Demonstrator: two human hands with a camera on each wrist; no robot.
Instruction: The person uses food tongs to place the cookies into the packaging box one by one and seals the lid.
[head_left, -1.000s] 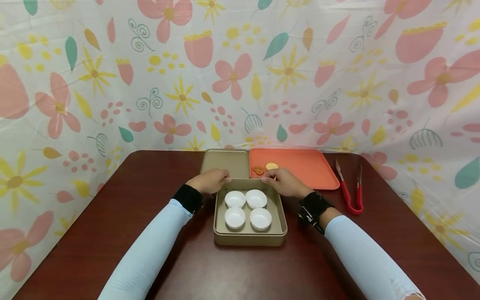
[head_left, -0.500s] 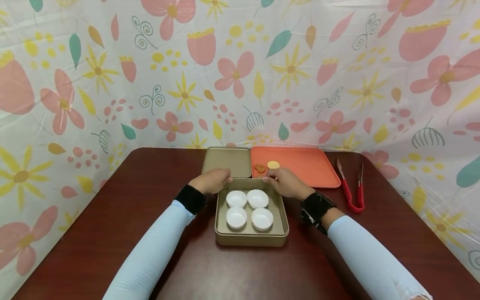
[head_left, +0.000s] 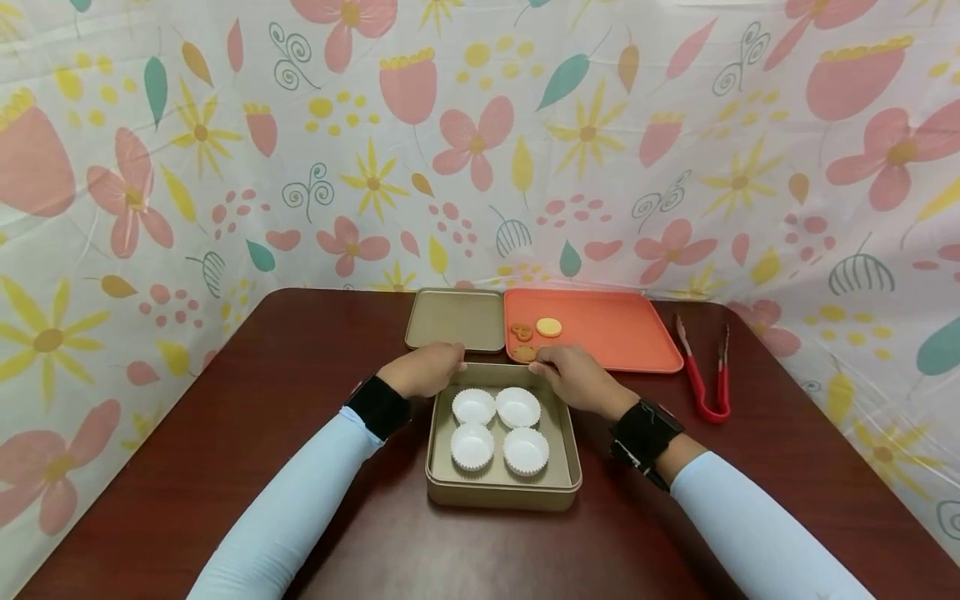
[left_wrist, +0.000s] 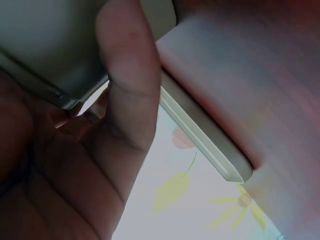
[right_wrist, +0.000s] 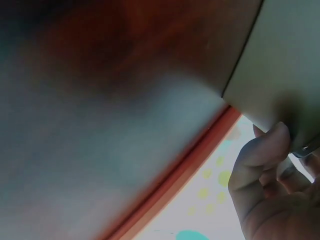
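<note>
A gold rectangular tin (head_left: 502,497) stands on the table, with several white fluted paper cups (head_left: 472,447) grouped inside. At its far left corner my left hand (head_left: 423,369) grips the rim; the left wrist view has the thumb (left_wrist: 127,65) in front of the tin's wall. My right hand (head_left: 581,379) pinches the far right corner, and in the right wrist view its thumb lies against the tin (right_wrist: 280,55). Just beyond the tin, a chocolate-chip cookie (head_left: 525,353) shows beside my right fingertips, partly covered by them. Some fingers are hidden behind the tin.
Behind the tin lie a flat gold lid (head_left: 455,319) and an orange tray (head_left: 607,329). A pretzel (head_left: 521,332) and a round pale cracker (head_left: 549,327) sit on the tray's left end. Red-handled tongs (head_left: 705,383) lie right of the tray. A floral curtain (head_left: 480,200) hangs behind the table.
Both hands have drawn the tin a little toward me, and a gap now shows between it and the lid and tray. The cookie has come more into view. The head view has tilted slightly.
</note>
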